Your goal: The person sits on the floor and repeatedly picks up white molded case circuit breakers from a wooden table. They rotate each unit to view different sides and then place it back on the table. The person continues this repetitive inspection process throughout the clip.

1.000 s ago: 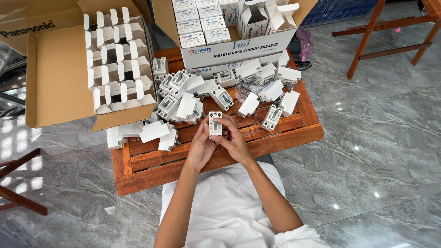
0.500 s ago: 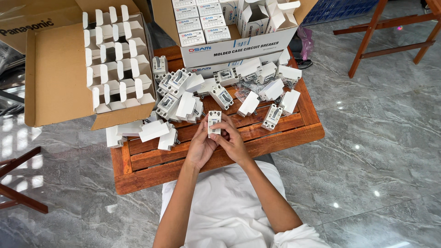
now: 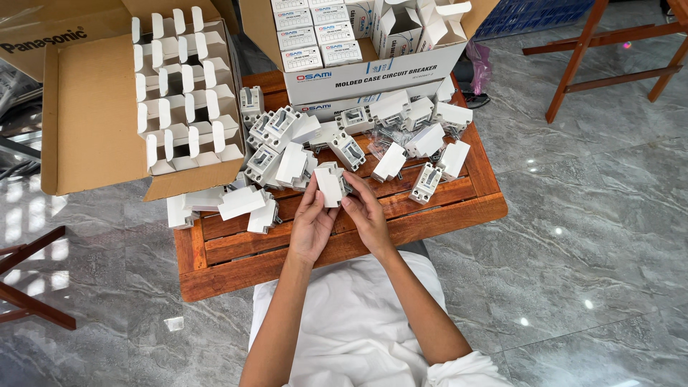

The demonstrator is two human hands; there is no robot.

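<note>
Grey marble floor surrounds a low slatted wooden table (image 3: 444, 208), over which the person leans in white clothes. Both hands meet above the table's middle: the left hand (image 3: 313, 223) and the right hand (image 3: 367, 215) together grip one small white circuit breaker (image 3: 331, 183), fingers closed on its sides, held just off the slats. Behind it, a loose heap of circuit breakers (image 3: 287, 150) crowds the table's far half — some face up with their switches showing, some on their sides. A few more (image 3: 244, 204) lie near the left edge. At the far edge stands an open white carton (image 3: 373, 72) packed with small white printed boxes (image 3: 315, 29). Overhanging the far left corner is an open brown cardboard box (image 3: 93, 122) holding rows of small white boxes (image 3: 183, 86) with their flaps up. Wooden trestle legs (image 3: 595, 64) stand on the floor well to the right.
</note>
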